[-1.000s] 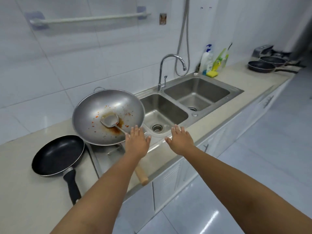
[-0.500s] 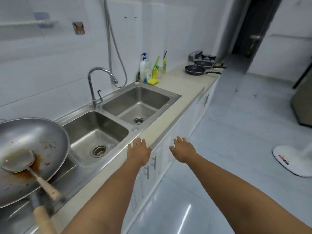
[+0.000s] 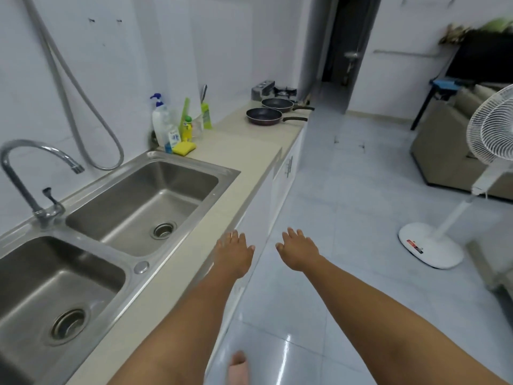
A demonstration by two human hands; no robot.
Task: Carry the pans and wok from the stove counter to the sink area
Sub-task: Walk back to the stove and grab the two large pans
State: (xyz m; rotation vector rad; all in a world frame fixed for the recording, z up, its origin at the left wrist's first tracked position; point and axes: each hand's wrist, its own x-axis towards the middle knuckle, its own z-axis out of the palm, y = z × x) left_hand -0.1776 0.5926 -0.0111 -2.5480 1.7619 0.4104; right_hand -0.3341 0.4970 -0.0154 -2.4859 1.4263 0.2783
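Two dark frying pans sit at the far end of the beige counter (image 3: 238, 145), beside the gas stove (image 3: 284, 92): the nearer pan (image 3: 264, 117) and the farther pan (image 3: 277, 104), both with black handles pointing right. My left hand (image 3: 234, 252) hovers over the counter's front edge, fingers apart and holding nothing. Over the floor to its right, my right hand (image 3: 298, 251) is also spread and holds nothing. Both hands are far from the pans. The wok is out of view.
A steel double sink (image 3: 133, 207) with a curved tap (image 3: 33, 173) fills the left. Soap bottles (image 3: 163, 125) and a yellow sponge (image 3: 183, 147) stand behind it. A white pedestal fan (image 3: 455, 207) stands on the tiled floor at right, a sofa (image 3: 449, 151) behind it.
The view has swung right along the counter: the wok and black pan by the sink have left the frame, and the far pans are nearer. Both hands stay spread and hold nothing.
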